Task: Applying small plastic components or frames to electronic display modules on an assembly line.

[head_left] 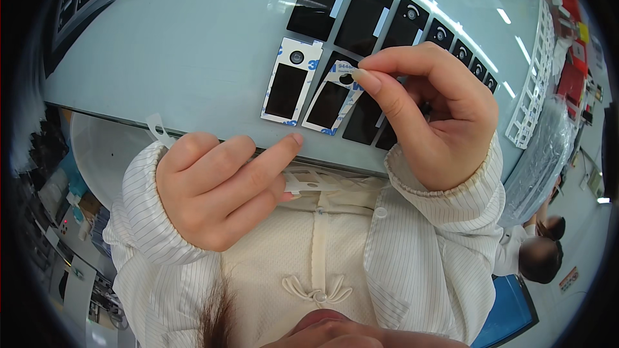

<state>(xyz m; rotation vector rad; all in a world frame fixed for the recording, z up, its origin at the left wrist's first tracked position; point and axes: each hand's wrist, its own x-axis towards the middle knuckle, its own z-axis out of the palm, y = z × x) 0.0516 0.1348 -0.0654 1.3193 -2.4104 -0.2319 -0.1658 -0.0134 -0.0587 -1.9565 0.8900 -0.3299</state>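
White backing (351,98) is pinched between thumb and forefinger of the right hand (445,113), left hand (216,190) loosely spread.

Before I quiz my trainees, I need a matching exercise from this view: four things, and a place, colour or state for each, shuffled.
1. Right hand
2. Left hand
3. Far-row panels
4. Clear plastic bundle

A. Glossy black, lined up
B. Pinching white-and-blue film
C. Crumpled, over on the right
D. At the table's near edge, one finger extended

Pairs: 1-B; 2-D; 3-A; 4-C
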